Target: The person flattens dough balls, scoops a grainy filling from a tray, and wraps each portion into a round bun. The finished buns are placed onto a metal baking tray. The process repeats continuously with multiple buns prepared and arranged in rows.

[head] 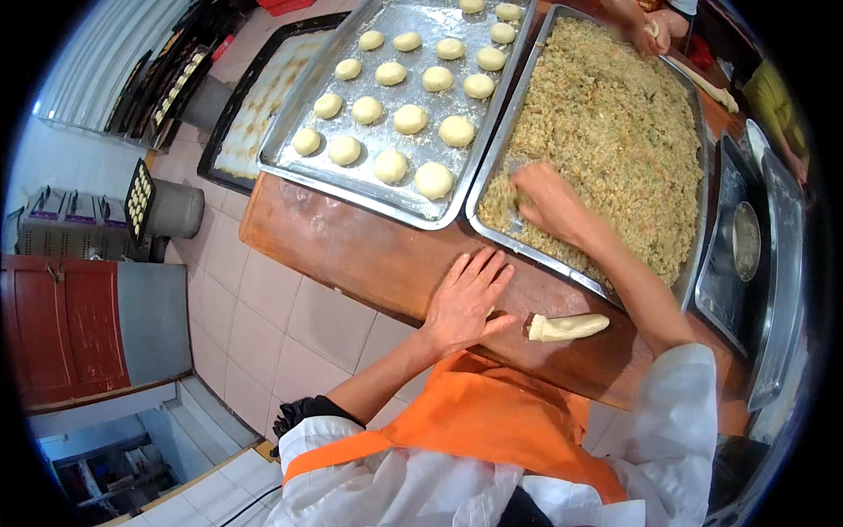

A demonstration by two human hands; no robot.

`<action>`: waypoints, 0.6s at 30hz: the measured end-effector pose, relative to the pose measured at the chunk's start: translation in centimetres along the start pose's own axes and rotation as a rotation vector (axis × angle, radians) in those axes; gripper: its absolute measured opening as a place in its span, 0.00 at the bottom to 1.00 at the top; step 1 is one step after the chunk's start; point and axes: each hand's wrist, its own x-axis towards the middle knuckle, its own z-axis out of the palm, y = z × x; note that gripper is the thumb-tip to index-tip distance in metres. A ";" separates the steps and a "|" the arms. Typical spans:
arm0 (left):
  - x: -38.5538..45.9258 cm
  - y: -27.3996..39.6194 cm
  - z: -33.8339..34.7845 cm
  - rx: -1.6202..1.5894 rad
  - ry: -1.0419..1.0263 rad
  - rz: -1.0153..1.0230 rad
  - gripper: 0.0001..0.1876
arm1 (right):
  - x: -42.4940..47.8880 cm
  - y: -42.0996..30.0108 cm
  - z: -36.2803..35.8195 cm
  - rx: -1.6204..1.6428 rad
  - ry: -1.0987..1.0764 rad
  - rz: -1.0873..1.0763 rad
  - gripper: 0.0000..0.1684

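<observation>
My left hand (466, 300) lies palm down on the wooden table (329, 230), fingers spread near the front edge; a bit of something pale shows by its thumb. My right hand (543, 197) reaches into the near left corner of a metal tray (546, 260) full of crumbly filling (612, 132). Its fingers are curled into the filling, and some blurred filling shows at the fingertips. A piece of rolled dough (568, 327) rests on the table, right of my left hand. Left of the filling, a floured metal tray (369, 197) holds rows of round, flattened dough pieces (390, 166).
A black baking tray (220, 141) adjoins the dough tray. At right are metal trays (777, 283) with a round container (745, 240). Another person's hands (652, 36) hold dough beyond the filling, near a dough strip (705, 84). Someone in yellow-green (777, 105) stands far right.
</observation>
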 end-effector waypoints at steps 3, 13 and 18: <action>0.1 -0.2 0.0 0.004 -0.066 -0.024 0.34 | -2.7 -2.1 -2.1 0.027 -0.146 0.017 0.15; -0.1 -0.1 -0.4 0.072 -0.097 -0.022 0.37 | -3.9 0.3 1.9 0.002 0.023 -0.199 0.06; -0.8 0.4 0.2 0.140 -0.116 -0.003 0.38 | -4.4 -1.2 0.6 -0.114 -0.121 -0.149 0.13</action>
